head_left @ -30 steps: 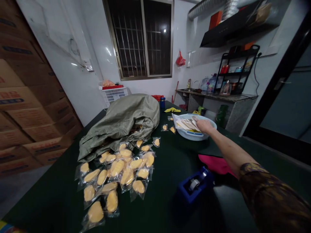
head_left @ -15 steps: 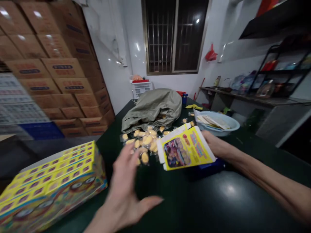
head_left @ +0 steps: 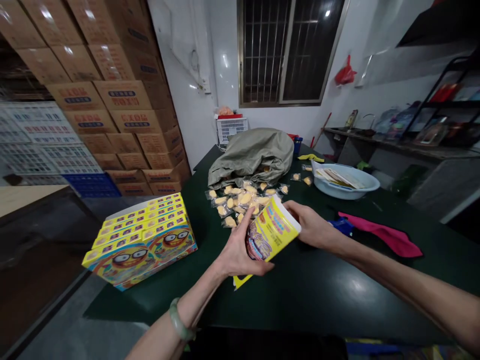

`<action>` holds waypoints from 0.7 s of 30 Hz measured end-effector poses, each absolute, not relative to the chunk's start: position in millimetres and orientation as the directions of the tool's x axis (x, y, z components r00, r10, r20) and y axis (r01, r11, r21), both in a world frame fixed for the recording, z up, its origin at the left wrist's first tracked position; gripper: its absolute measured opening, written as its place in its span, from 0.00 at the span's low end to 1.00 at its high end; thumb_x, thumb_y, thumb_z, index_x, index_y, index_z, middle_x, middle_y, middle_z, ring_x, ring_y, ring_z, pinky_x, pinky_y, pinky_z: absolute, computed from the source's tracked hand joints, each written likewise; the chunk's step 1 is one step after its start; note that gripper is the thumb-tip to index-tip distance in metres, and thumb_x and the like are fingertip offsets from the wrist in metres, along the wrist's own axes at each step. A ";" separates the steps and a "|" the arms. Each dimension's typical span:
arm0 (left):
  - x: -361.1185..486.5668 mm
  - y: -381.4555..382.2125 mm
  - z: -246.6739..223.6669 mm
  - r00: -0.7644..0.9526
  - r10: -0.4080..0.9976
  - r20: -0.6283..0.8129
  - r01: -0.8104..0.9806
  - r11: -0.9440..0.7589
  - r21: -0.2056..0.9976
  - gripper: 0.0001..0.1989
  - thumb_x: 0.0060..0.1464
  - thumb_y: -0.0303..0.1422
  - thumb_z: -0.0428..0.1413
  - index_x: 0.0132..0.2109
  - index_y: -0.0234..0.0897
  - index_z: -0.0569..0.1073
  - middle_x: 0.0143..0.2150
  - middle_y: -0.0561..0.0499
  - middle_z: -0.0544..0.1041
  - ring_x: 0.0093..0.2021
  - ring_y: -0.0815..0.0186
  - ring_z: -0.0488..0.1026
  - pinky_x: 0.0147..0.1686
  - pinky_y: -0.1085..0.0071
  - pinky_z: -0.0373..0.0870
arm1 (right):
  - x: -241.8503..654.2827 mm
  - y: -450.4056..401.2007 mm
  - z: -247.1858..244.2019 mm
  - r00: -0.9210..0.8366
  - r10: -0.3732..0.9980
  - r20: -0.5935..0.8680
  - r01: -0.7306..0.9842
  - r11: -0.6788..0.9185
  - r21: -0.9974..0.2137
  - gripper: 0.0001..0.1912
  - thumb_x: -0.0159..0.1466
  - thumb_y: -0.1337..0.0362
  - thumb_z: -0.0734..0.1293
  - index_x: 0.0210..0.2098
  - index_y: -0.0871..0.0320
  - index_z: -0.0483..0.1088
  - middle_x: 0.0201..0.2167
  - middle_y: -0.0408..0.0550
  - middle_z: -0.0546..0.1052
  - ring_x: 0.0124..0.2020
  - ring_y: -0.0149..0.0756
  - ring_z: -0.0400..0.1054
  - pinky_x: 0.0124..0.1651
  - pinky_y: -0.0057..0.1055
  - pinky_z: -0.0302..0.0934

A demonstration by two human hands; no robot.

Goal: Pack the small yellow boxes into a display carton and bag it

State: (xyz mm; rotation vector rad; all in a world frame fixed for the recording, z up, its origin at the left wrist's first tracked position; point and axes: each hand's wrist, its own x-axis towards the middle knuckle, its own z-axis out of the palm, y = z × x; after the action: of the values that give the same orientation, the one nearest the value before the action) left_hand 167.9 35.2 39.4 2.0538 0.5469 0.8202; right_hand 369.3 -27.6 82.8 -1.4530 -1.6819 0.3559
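Note:
A yellow printed carton [head_left: 275,227] is tilted above the dark green table, between my two hands. My left hand [head_left: 242,250] grips its near left side, thumb across the lower edge and fingers along the far side. At the carton's right end, my right hand [head_left: 309,225] holds it, its fingertips partly hidden behind the white edge. Just beyond lie several individually wrapped yellow snack pieces [head_left: 243,198], spilling from a grey-green sack [head_left: 255,152]. To the left stands a display box [head_left: 146,242] packed with rows of small yellow cartons.
A light blue basin [head_left: 345,187] with flat papers in it sits at the right back. A pink cloth [head_left: 390,235] and a dark blue object [head_left: 342,226] lie near my right forearm. Stacked brown cardboard boxes [head_left: 131,120] and plastic crates [head_left: 48,135] stand at the left.
My left hand has gone from open and apart to gripping the carton. The carton has tilted and looks opened out from its flatter shape. My view has shifted left.

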 end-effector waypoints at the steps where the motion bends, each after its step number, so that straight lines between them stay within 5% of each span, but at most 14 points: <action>1: 164.6 33.9 36.5 0.689 0.641 0.338 0.008 -0.473 0.881 0.58 0.30 0.36 0.67 0.67 0.35 0.48 0.58 0.40 0.67 0.57 0.50 0.65 0.60 0.53 0.58 | 366.6 -29.4 80.0 0.054 0.862 0.504 0.731 0.310 -0.607 0.12 0.53 0.65 0.67 0.38 0.57 0.71 0.32 0.47 0.76 0.33 0.37 0.69 0.37 0.33 0.65; 5: 153.4 27.8 27.5 0.743 0.651 0.154 -0.191 -0.014 0.981 0.40 0.32 0.39 0.68 0.55 0.30 0.68 0.47 0.42 0.76 0.44 0.55 0.74 0.47 0.61 0.70 | 355.0 -40.0 80.4 -0.150 0.714 0.683 0.786 0.506 -0.356 0.09 0.63 0.67 0.58 0.36 0.58 0.70 0.37 0.51 0.74 0.41 0.38 0.67 0.45 0.37 0.62; 10: 143.1 25.8 14.4 0.761 0.649 0.022 -0.309 0.332 0.891 0.26 0.30 0.35 0.69 0.40 0.29 0.76 0.34 0.46 0.80 0.32 0.63 0.75 0.38 0.67 0.72 | 344.9 -47.5 98.3 -0.337 0.732 0.592 0.660 0.632 -0.405 0.11 0.66 0.61 0.59 0.39 0.57 0.72 0.41 0.52 0.74 0.46 0.38 0.67 0.51 0.39 0.59; 16: 148.7 25.3 -2.6 0.833 0.549 0.070 -0.383 0.480 0.789 0.32 0.26 0.37 0.70 0.44 0.33 0.74 0.32 0.48 0.79 0.27 0.63 0.75 0.33 0.66 0.73 | 325.0 -45.1 89.4 -0.295 0.872 0.391 0.490 0.490 -0.721 0.27 0.53 0.48 0.71 0.48 0.56 0.69 0.51 0.52 0.70 0.53 0.45 0.64 0.52 0.40 0.61; 19: 154.7 22.2 -8.1 0.835 0.546 0.066 -0.382 0.491 0.783 0.33 0.26 0.40 0.70 0.43 0.33 0.74 0.31 0.48 0.79 0.27 0.61 0.75 0.33 0.63 0.74 | 308.8 -47.2 68.8 -0.140 0.963 0.229 0.222 0.256 -0.941 0.35 0.54 0.45 0.70 0.55 0.56 0.62 0.49 0.51 0.73 0.49 0.43 0.69 0.51 0.39 0.63; 21: 156.0 21.6 -11.0 0.812 0.580 0.055 -0.396 0.479 0.784 0.33 0.26 0.40 0.71 0.43 0.34 0.74 0.31 0.49 0.79 0.28 0.62 0.75 0.34 0.64 0.74 | 299.2 -50.1 55.4 -0.075 0.981 0.178 0.026 0.180 -0.983 0.41 0.54 0.45 0.69 0.61 0.55 0.54 0.49 0.51 0.74 0.49 0.43 0.69 0.52 0.39 0.63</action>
State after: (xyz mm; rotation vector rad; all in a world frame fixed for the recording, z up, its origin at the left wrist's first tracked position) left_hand 156.0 21.6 -11.0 0.8898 0.2301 0.6020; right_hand 299.2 -50.1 55.4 -1.0632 -1.3663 1.1110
